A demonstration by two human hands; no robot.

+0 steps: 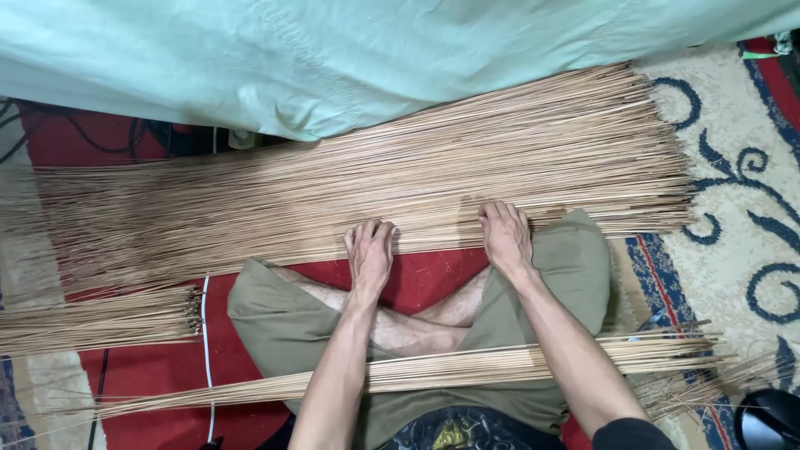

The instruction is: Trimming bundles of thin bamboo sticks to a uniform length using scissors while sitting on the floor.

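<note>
Head view shows both hands, left (369, 254) and right (505, 237), flat with fingers open on the sticks (375, 179), which lie at 12 o'clock, long axis from 9 to 3.

**Lighting and image quality, head view**

Even, soft indoor light from overhead; no glare. Faint shadows under the left hand (369, 254) and right hand (506, 237) on the wide layer of thin tan sticks (433, 179). Centre sharp. Stick tips blur at the left edge. Pale green cloth (375, 58) bright, not washed out.
</note>
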